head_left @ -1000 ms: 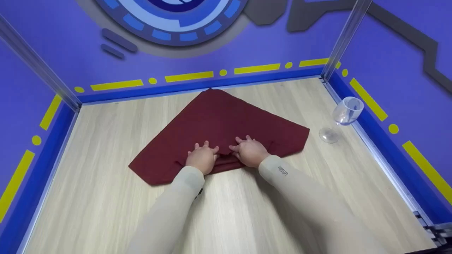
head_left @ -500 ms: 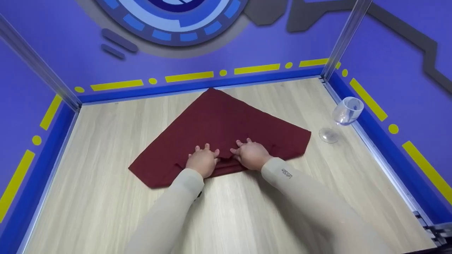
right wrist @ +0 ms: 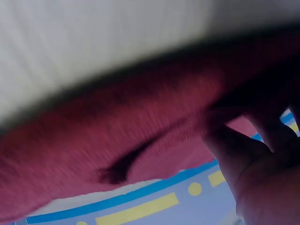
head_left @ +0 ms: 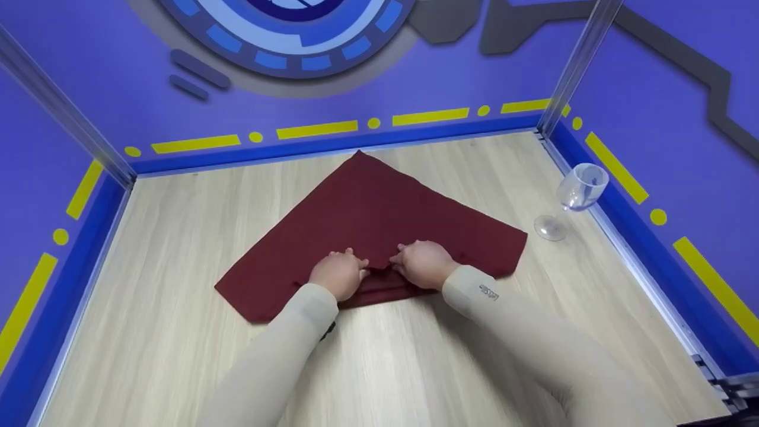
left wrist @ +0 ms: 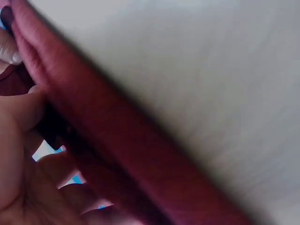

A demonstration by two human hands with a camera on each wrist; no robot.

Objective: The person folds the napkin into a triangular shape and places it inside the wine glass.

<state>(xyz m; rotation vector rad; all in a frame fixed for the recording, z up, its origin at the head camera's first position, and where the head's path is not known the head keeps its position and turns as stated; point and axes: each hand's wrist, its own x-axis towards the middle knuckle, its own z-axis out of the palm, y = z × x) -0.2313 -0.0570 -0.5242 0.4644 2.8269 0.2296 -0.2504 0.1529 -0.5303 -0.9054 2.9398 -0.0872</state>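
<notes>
The dark red cloth [head_left: 379,204] lies right under both hands, folded into a rough wide triangle, peak pointing away from the person. Left hand [head_left: 338,274] has the near folded edge pinched between thumb and fingers, and the right hand [head_left: 426,264] grips the same edge just beside it, with a small gap between the two. In that gap the upper layer's rim bunches a bit over a thick roll.

As for edges: the peak, straight ahead of the hands, gets pretty much to the far side of the bench [head_left: 373,367]. Left of the left hand there's a wide stretch of wood-grain top, and more of it on the near side, under the beige sleeves [head_left: 504,320].

Beyond the hands it's a purple-blue back wall [head_left: 450,77] with yellow bars [head_left: 317,128] along the bottom, plus side walls and a metal corner post [head_left: 581,65].

Only other thing up top is a clear wine glass [head_left: 583,187], upright, farther out to the right of the right hand, just beside the cloth's right corner, so it's the obstacle on that side.
</notes>
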